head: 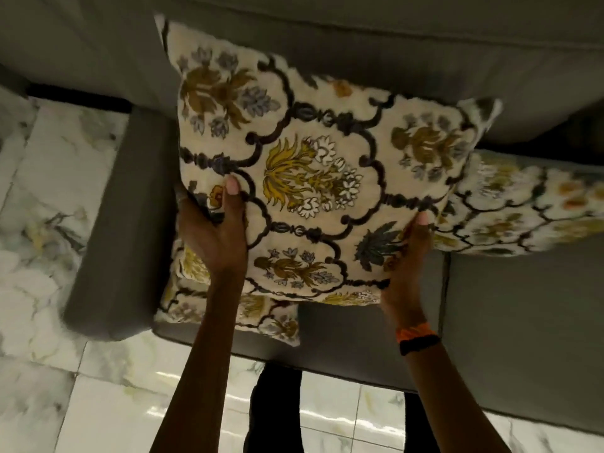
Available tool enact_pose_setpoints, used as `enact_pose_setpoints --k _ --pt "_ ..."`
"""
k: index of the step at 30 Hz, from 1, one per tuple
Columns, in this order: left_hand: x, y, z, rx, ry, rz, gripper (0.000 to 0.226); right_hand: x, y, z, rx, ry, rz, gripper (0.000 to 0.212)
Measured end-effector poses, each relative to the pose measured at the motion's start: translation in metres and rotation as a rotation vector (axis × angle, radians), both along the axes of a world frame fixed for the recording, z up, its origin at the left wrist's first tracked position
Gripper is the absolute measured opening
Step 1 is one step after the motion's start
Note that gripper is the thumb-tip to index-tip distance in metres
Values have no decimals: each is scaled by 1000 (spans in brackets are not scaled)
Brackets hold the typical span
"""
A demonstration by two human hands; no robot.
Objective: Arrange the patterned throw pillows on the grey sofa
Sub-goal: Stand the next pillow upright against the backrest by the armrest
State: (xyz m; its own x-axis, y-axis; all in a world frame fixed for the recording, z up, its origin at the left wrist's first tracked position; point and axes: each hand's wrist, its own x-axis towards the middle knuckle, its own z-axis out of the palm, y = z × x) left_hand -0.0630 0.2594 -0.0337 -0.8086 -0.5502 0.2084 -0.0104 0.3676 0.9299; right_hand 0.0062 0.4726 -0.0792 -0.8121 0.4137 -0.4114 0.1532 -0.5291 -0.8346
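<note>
**A:** Pillow (313, 178), item one: cream cover, floral print, dark scrollwork. Location?

**B:** Held above the sofa (523, 322) seat, face up to the camera, far edge near the backrest. Left hand (214, 237) clamps the near-left edge, thumb on top, fingers hidden under. Right hand (410, 253) clamps the near-right corner the same way. My reading: a grip at both near corners keeps it flat and square, so it can be set against the back.

**A:** Surroundings, left to right?

**B:** Marble floor (49, 223), glossy. Armrest (121, 223), grey, just beside the held pillow. Second pillow (228, 318), same print, flat on the seat's front-left edge, partly under the held one and crossed by the left forearm. Third pillow (523, 207), same print, on the seat to the right, touching or tucked under the held one's right edge; I cannot tell which.

**A:** Obstructions?

**B:** Second pillow occupies the spot beneath. Judged: either it moves first or the held one goes behind it. Wrist band (418, 338), orange and black, clear of the fabric.
</note>
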Motion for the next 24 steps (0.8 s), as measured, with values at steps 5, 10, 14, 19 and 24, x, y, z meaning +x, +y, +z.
enact_pose_setpoints --k 5,10,14,19,24 --pt "-1 177 31 20 197 -265 61 22 171 31 16 138 -203 60" --pt "32 381 52 -134 216 -621 54 81 364 29 68 56 -418 61" --pt "64 549 53 -394 173 -840 83 138 510 7 -1 -27 -530 68" --pt "100 736 37 -649 233 -1071 89 185 656 -39 -87 -86 -747 56" --pt "125 871 5 -852 275 -1173 90 208 756 -100 -190 -188 -797 73"
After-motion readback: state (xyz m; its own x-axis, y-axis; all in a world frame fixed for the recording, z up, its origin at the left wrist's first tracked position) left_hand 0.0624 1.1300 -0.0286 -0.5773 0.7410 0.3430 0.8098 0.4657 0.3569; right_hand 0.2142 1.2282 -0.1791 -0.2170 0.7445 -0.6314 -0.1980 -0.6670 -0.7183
